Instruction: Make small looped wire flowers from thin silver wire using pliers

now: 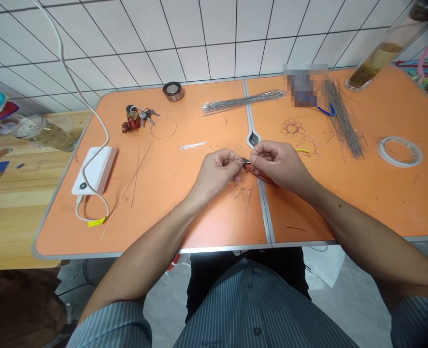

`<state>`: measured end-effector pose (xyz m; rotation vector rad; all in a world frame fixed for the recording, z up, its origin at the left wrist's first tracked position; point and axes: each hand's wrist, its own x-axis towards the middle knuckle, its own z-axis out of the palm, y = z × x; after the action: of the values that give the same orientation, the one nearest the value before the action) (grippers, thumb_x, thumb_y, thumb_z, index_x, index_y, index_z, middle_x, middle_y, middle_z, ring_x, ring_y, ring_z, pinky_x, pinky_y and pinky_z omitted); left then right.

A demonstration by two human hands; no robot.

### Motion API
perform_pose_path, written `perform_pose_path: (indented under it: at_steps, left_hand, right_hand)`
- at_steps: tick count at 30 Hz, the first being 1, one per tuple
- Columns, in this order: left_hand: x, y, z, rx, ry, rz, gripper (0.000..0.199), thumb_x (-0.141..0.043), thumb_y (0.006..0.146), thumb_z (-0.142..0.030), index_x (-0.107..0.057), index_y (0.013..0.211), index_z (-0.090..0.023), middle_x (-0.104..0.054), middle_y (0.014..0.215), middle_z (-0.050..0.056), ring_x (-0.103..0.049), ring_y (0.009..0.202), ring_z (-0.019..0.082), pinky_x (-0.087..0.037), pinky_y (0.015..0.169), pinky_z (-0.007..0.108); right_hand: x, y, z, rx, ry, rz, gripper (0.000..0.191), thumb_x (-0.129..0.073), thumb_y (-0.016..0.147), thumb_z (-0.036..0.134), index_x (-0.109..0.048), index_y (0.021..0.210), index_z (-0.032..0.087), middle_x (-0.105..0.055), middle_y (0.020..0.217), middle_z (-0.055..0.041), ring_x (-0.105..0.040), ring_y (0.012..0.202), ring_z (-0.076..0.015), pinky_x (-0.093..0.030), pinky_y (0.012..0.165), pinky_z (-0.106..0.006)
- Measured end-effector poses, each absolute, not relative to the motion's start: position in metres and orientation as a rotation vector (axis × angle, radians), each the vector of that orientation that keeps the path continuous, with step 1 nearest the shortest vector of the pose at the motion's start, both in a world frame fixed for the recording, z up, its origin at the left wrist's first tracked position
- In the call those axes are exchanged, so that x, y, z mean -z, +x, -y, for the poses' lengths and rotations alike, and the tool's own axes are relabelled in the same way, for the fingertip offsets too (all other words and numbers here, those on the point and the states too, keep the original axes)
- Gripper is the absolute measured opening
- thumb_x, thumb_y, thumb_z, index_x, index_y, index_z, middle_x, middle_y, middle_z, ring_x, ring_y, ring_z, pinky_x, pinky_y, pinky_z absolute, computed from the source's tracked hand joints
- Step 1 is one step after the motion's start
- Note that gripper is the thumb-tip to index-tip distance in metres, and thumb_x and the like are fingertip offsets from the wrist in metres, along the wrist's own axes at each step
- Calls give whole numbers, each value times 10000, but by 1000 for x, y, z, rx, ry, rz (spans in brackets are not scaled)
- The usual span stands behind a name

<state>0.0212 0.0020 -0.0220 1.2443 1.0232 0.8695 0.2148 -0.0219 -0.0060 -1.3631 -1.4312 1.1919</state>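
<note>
My left hand (221,166) is closed in a pinch over the middle of the orange table (206,212), on what looks like thin wire. Thumb and fingers of my right hand (277,162) close around a small tool, apparently pliers (246,162) with dark jaws and reddish handles, mostly hidden by the hand. The jaws meet the left fingertips. Just below the hands show the loops of a wire flower (241,192); whether it is held or lies on the table I cannot tell. Two more wire flowers (292,127) lie beyond my right hand.
Wire bundles (243,101) lie at the back, near a tape roll (173,91) and keys (145,116). A white power bank (94,169) with a cable sits left. On the right are a white tape ring (400,152) and a tall bottle (373,65).
</note>
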Motion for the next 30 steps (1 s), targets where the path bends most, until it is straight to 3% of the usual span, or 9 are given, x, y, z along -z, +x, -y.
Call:
perform_pose_path:
  at_steps: [4,21,30]
  left_hand:
    - [23,22,-2,-874,1229,-1022,51,-743,891,-164,-719,847,-170,-770,768,22,-679,576,110,-565,621,247]
    - [22,23,0,-820,1314,-1050,180,-726,962,-201,-698,788,-166,-731,764,23,-682,572,105,-522,576,231]
    - [24,23,3,-845,1355,-1018,61,-722,842,-117,-735,850,-176,-698,762,-3,-629,606,109,-553,542,227]
  right_hand:
    - [6,214,22,-1163,-1385,1435,136,-768,836,270,-657,775,221,-649,650,-6,-537,525,-121,-366,465,-265]
    - [7,217,19,-1071,-1496,1617,104,-706,818,253,-653,738,214,-632,661,-12,-526,594,-141,-364,523,-283]
    - [10,218,17,-1102,-1513,1635,58,-681,811,221,-671,754,213,-691,699,-33,-599,622,-167,-399,540,-292]
